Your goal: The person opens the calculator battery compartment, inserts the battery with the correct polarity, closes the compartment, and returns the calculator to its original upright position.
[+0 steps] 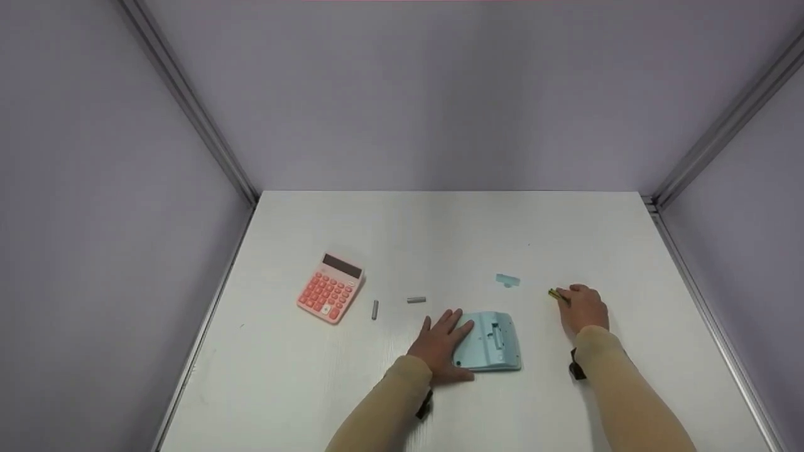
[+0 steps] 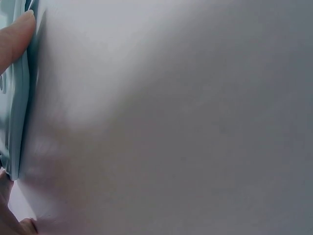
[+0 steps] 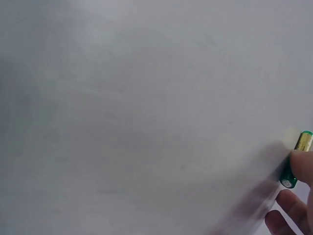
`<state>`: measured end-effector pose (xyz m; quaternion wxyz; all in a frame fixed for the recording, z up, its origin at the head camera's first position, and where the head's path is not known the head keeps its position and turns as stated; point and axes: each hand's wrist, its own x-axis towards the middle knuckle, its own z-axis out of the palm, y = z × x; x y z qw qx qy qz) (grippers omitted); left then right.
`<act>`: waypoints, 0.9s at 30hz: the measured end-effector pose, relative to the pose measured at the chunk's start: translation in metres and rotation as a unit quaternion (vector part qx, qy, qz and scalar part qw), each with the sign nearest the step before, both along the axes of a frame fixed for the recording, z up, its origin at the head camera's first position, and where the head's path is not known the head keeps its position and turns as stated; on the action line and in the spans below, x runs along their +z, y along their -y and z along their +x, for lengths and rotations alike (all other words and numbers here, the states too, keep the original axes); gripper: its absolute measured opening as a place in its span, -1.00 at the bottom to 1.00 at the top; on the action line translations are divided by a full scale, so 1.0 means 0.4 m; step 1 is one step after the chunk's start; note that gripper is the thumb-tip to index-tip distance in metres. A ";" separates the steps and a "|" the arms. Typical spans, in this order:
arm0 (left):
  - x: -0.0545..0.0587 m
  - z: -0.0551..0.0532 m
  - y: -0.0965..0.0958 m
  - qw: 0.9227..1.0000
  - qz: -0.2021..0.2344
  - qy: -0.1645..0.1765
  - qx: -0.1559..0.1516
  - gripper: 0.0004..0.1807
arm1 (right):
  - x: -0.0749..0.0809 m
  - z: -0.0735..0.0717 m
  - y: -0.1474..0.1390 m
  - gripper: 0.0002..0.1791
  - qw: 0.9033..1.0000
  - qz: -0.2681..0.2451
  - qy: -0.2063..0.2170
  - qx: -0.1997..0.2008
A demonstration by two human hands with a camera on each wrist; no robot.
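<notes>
A light blue calculator [image 1: 502,342] lies face down, its battery slot uncovered. Across its left part rests my left hand [image 1: 436,348], fingers spread and thumb along the near edge. The left wrist view catches only the side of that blue calculator [image 2: 17,112] with a fingertip on it. Off to the right, my right hand [image 1: 584,307] pinches a green and gold battery [image 3: 288,176] between thumb and fingers, close over the table. Between the hands and farther back lies the small blue battery cover [image 1: 507,280].
Two grey batteries, one upright in view [image 1: 375,309] and one sideways [image 1: 416,300], lie left of the blue calculator. A pink calculator [image 1: 331,287] sits face up farther left. The white table [image 1: 440,232] is bounded by grey panels at the back and both sides.
</notes>
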<state>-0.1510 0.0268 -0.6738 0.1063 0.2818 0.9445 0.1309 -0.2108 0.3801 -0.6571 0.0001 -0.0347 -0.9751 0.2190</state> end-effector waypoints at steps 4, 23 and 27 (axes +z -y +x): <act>0.002 -0.002 -0.003 1.000 -0.005 0.004 -0.001 0.21 | 0.004 0.004 -0.003 -0.65 1.000 0.003 0.004 0.004; 0.009 -0.004 0.001 1.000 -0.004 0.000 -0.004 0.20 | 0.037 0.005 0.009 -0.68 0.998 0.051 0.008 0.028; 0.009 -0.001 0.003 1.000 -0.003 0.001 -0.002 0.20 | 0.048 -0.001 0.020 -0.66 0.999 0.031 -0.007 0.032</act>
